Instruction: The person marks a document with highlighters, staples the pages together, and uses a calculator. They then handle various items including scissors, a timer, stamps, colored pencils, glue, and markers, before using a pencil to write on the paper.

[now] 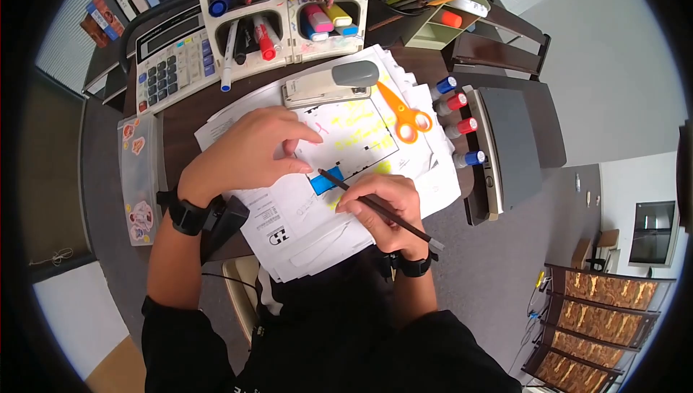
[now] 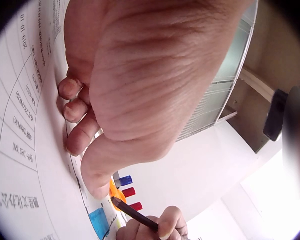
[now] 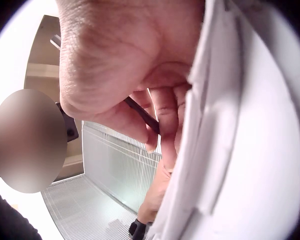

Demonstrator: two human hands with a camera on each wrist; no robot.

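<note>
A stack of printed papers (image 1: 283, 214) lies on the desk. Its top sheet carries an outlined drawing with yellow marks and a blue patch (image 1: 321, 186). My right hand (image 1: 391, 204) pinches a dark pencil (image 2: 135, 215) between thumb and fingers, slanting down to the left, its tip at the blue patch's upper edge. My left hand (image 1: 249, 149) rests on the papers left of the drawing, holding nothing. In the left wrist view its fingertips touch the sheet, and the thumb is close to the pencil tip.
Behind the drawing sits a stapler (image 1: 328, 90), with orange scissors (image 1: 408, 122) to its right. Several capped bottles (image 1: 462, 127) line the right side beside a grey device (image 1: 511, 144). A calculator (image 1: 173, 68) and a pen organizer (image 1: 285, 14) stand at the back.
</note>
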